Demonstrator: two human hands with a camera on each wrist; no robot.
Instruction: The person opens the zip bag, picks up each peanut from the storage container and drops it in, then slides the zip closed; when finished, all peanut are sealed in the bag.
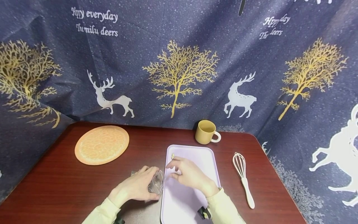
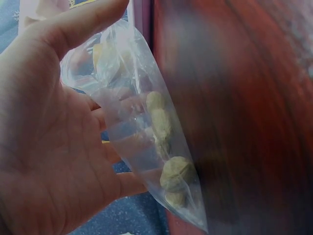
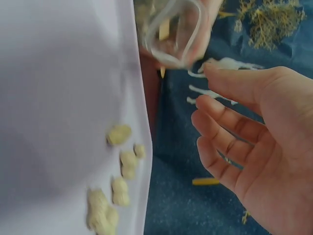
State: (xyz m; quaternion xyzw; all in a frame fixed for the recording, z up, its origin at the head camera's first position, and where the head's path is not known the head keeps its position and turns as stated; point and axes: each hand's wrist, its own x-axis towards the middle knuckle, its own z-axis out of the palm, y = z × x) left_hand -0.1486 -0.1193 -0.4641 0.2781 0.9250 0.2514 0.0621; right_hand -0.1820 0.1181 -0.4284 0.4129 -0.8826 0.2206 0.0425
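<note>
My left hand [image 1: 134, 187] holds a clear plastic bag [image 1: 156, 183] upright at the left edge of the lilac tray [image 1: 175, 207]. Through the bag's side in the left wrist view, several peanuts in their shells [image 2: 161, 125] show. The bag's mouth [image 3: 199, 24] gapes toward the tray in the right wrist view. My right hand [image 1: 193, 175] hovers over the tray beside the bag, fingers loosely bent, nothing between them. Along the tray's edge in the right wrist view lie several peanuts [image 3: 128, 164]; my right hand mostly hides them in the head view.
A yellow mug [image 1: 204, 134] with a white handle stands behind the tray. To the tray's right lies a white whisk [image 1: 244, 180]. An orange round mat [image 1: 102, 145] rests at the back left of the dark red table [image 1: 56, 183]. A patterned blue cloth [image 1: 134, 56] hangs behind.
</note>
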